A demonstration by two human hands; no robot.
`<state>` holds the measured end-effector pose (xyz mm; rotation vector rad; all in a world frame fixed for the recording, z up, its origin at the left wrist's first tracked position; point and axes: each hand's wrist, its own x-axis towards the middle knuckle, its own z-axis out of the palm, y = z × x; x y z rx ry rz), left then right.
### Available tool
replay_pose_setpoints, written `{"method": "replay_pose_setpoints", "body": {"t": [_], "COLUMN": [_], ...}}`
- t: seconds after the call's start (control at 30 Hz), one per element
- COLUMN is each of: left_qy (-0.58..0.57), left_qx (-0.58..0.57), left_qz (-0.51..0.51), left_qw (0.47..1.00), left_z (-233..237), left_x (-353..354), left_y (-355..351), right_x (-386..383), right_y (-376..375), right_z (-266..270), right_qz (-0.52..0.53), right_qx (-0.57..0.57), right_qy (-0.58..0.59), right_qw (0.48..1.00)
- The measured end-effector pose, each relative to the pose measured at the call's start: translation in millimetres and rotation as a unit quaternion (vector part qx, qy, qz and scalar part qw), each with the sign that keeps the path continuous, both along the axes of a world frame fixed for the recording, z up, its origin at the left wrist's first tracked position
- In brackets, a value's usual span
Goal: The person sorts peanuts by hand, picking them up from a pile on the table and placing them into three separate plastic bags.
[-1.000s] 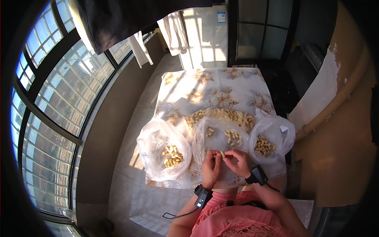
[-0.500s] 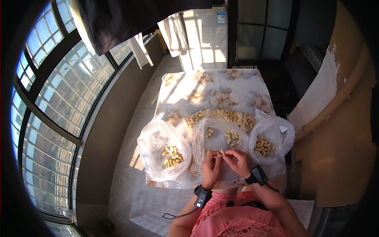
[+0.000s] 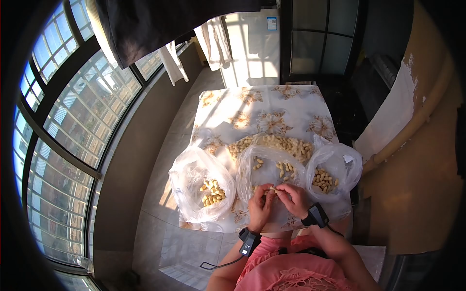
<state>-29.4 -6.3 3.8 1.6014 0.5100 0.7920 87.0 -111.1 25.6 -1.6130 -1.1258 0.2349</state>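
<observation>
My left hand [image 3: 260,207] and my right hand [image 3: 294,200] meet at the near edge of the middle clear plastic bag [image 3: 246,162]. Between their fingertips is a peanut [image 3: 273,189], partly covered by the fingers, with both hands closed on it. Loose peanuts [image 3: 285,170] lie inside that middle bag, and a larger heap of peanuts [image 3: 296,147] shows at its far side. To the left, an open plastic bag [image 3: 180,180] holds a small pile of peanuts [image 3: 213,196]. Another bag [image 3: 348,167], at the right, contains more peanuts [image 3: 323,181].
Under the bags is a table with a flowered cloth [image 3: 230,104]. A barred window [image 3: 92,106] and low wall run along the left. Dark cloth [image 3: 179,24] hangs overhead. Each wrist wears a black device [image 3: 250,241] with a cable.
The peanut, upright between the fingertips before, now lies flatter. My fingers have shifted slightly around it; the bags have stayed in place.
</observation>
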Motion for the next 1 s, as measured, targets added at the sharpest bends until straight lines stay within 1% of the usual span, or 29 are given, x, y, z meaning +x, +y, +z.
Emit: {"method": "replay_pose_setpoints", "body": {"t": [0.07, 0.13, 0.17, 0.23, 0.37, 0.43, 0.57, 0.63, 1.0], "left_qy": [-0.005, 0.036, 0.036, 0.02, 0.024, 0.058, 0.044, -0.001, 0.043], "left_qx": [0.002, -0.014, -0.014, 0.009, 0.016, 0.029, 0.026, 0.008, 0.044], "left_qz": [0.001, -0.012, -0.012, 0.017, 0.024, 0.025, 0.023, 0.025, 0.022], "left_qw": [1.0, 0.999, 0.999, 1.0, 0.999, 0.998, 0.998, 1.0, 0.998], "left_z": [-0.9, 2.0, 0.3, -3.2, -2.8, -0.5, -3.7, -2.6, -1.7], "left_x": [-0.4, -1.7, -1.0, 1.2, 0.1, -1.4, -0.3, 1.8, -1.6], "left_y": [0.0, -0.1, 0.1, 0.4, 1.2, 1.5, 1.2, -0.4, 1.3], "right_x": [0.6, 0.4, -0.4, -2.2, -2.2, -1.4, -1.5, -1.4, 0.1], "right_y": [-0.1, -0.6, -0.6, 0.0, 0.8, 0.7, 0.3, 0.3, -0.2], "right_z": [-2.0, -1.2, 1.1, 6.6, 7.1, 5.1, 8.0, 7.7, 6.7], "right_qz": [0.003, 0.0, 0.0, 0.008, 0.015, 0.013, 0.009, 0.011, 0.015], "right_qx": [0.003, -0.017, -0.017, -0.012, -0.001, -0.01, -0.021, -0.016, -0.028], "right_qy": [-0.002, 0.025, 0.025, 0.016, 0.02, 0.009, 0.002, 0.005, 0.0], "right_qw": [1.0, 1.0, 1.0, 1.0, 1.0, 1.0, 1.0, 1.0, 1.0]}}
